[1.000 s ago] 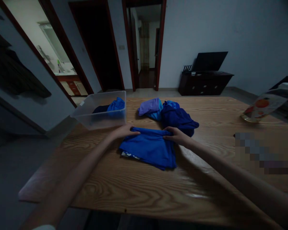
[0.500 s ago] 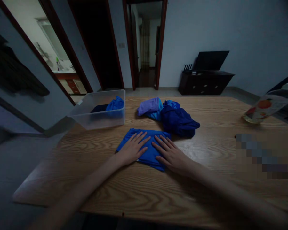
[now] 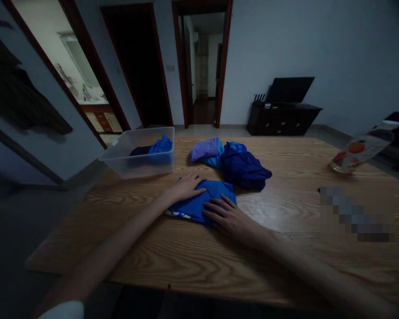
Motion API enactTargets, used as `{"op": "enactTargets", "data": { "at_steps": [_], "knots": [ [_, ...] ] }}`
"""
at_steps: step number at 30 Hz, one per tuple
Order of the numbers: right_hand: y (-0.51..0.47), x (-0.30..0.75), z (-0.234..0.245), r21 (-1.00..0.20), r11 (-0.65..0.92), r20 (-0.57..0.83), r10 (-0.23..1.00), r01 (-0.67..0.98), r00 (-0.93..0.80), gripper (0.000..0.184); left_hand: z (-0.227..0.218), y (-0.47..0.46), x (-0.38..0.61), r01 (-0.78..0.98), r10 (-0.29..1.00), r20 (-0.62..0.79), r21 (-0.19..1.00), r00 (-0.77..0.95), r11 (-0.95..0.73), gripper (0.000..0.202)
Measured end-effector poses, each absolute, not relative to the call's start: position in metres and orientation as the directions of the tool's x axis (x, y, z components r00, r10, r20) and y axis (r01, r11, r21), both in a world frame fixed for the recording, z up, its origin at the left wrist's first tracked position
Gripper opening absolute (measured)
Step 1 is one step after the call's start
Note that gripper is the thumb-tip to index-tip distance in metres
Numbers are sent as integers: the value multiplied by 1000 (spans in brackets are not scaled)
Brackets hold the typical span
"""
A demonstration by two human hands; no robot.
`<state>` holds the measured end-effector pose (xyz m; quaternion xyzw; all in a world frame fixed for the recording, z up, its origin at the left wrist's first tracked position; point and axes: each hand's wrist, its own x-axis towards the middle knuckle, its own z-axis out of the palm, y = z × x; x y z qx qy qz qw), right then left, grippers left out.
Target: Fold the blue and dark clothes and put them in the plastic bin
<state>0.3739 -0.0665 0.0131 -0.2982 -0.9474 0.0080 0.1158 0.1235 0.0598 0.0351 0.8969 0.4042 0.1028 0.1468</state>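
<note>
Shifted forward from a moment ago, my left hand (image 3: 186, 188) is resting loosely spread; my right hand (image 3: 234, 219) is lying wide and flat, the folded blue cloth (image 3: 218, 188) sitting beneath both.

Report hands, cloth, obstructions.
Left hand, right hand: both open, resting on blue cloth. Cloth flat, patterned edge showing. Dark-blue clothes heaped behind, not covering it.

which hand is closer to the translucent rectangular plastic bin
Left. The left hand is in front and right of the bin; the right hand is farther right, lower in view.
</note>
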Motion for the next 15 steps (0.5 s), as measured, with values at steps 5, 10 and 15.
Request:
{"op": "enactTargets", "data": {
  "at_steps": [5, 10, 15],
  "knots": [
    [-54, 394, 22, -92, 847, 189, 531, 523, -826, 47, 43, 62, 92, 694, 773, -64, 492, 631, -525, 49],
    [-32, 413, 20, -60, 838, 200, 543, 543, -816, 58, 38, -20, 43, 711, 847, -121, 611, 518, -347, 57],
    [-60, 396, 36, -137, 840, 181, 542, 525, -821, 67, 18, -135, 25, 739, 915, -270, 673, 300, -44, 81]
  ]
}}
